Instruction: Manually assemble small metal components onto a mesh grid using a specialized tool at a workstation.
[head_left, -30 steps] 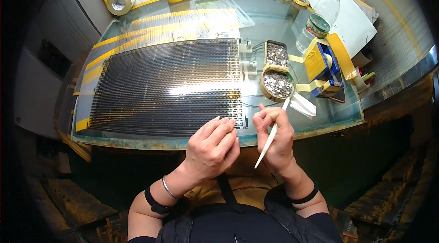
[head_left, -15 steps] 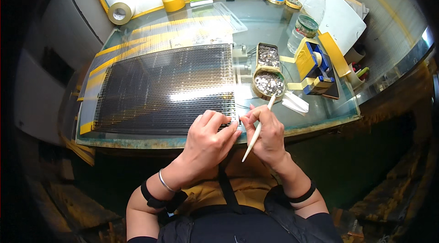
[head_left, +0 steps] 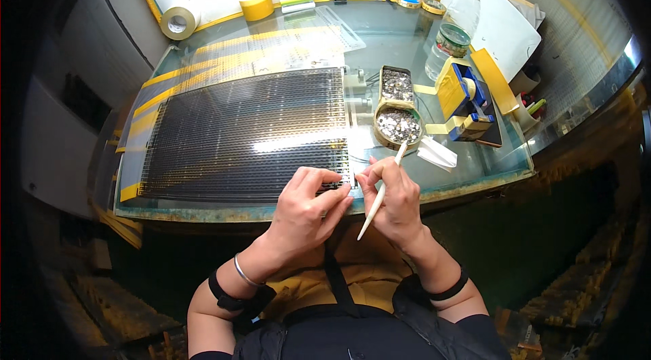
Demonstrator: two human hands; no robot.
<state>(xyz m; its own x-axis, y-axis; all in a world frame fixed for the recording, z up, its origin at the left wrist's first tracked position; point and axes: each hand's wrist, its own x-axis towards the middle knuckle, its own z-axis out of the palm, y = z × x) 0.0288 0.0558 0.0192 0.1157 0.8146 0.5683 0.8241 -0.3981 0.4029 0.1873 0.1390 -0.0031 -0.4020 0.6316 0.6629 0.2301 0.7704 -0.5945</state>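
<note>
A large dark grid panel point(head_left: 244, 133) with many fine rows lies on a glass table point(head_left: 468, 177). My left hand point(head_left: 306, 209) rests on the panel's near right corner, fingertips curled onto its edge. My right hand point(head_left: 395, 198) sits beside it at the same corner and holds a thin pale stick point(head_left: 381, 192), which slants from below the hand up toward a round tin of small metal pieces point(head_left: 397, 126). The fingertips of both hands nearly meet at the panel's corner; what lies between them is too small to tell.
A rectangular tin of small pieces point(head_left: 397, 83) stands behind the round one. A yellow and blue tape dispenser point(head_left: 464, 99), a plastic bottle point(head_left: 456, 24) and white board are at the right. Tape rolls point(head_left: 178, 21) lie at the back left. The table's near edge runs under my hands.
The view has shifted slightly. My hands stay at the panel's near right corner, with the stick still in my right hand; the fingers have drawn a little closer together.
</note>
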